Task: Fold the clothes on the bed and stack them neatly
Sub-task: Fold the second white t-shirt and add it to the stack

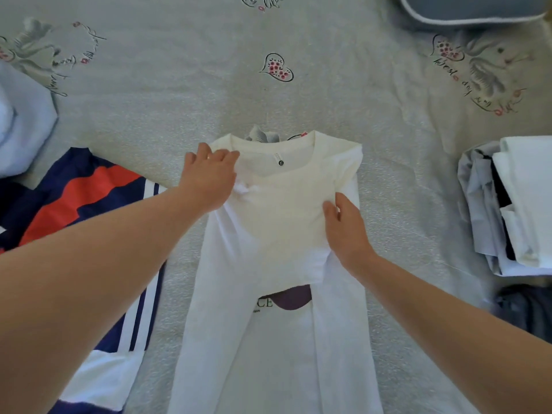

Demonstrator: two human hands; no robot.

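Observation:
A white t-shirt (277,222) lies on the bed in the middle, collar away from me, with both sides folded in over its back and a dark print showing lower down. My left hand (209,177) rests flat on the shirt's left shoulder, fingers spread near the collar. My right hand (346,225) presses on the folded-in right sleeve, fingers fairly straight, the thumb touching a crease. A navy, red and white striped garment (89,210) lies unfolded at the left. A stack of folded clothes (513,204) sits at the right.
The grey bedsheet (179,100) with heart and swan prints covers the bed. A pale blue bundle (21,121) lies at the far left. A grey pillow (472,10) sits at the top right. A dark garment (525,306) lies below the stack.

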